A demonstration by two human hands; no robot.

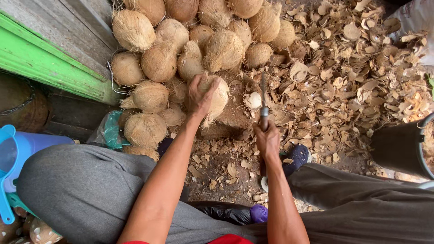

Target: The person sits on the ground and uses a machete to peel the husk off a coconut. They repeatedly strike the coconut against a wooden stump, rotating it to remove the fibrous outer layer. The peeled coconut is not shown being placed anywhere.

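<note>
So the left hand point(200, 96) is wrapped over the top of one husked coconut point(216, 97), fingers curled around it and gripping. That coconut sits at the front edge of the big coconut pile point(181, 49), right on the side nearest the person's knees. The right hand point(266, 138) is closed tight around the handle of a knife point(263, 101), blade pointing up and away from the body, just beside the held coconut. A small whitish peeled piece point(254, 100) lies between the coconut and the blade. Past the knife, away from the pile, the ground is covered in dry brown shell chips point(352, 58). A dark bucket point(402, 147) stands at the far side of those chips. On the other side of the pile there's a green board point(45, 63), with a blue plastic jug point(18, 153) nearer the person's leg.
</note>
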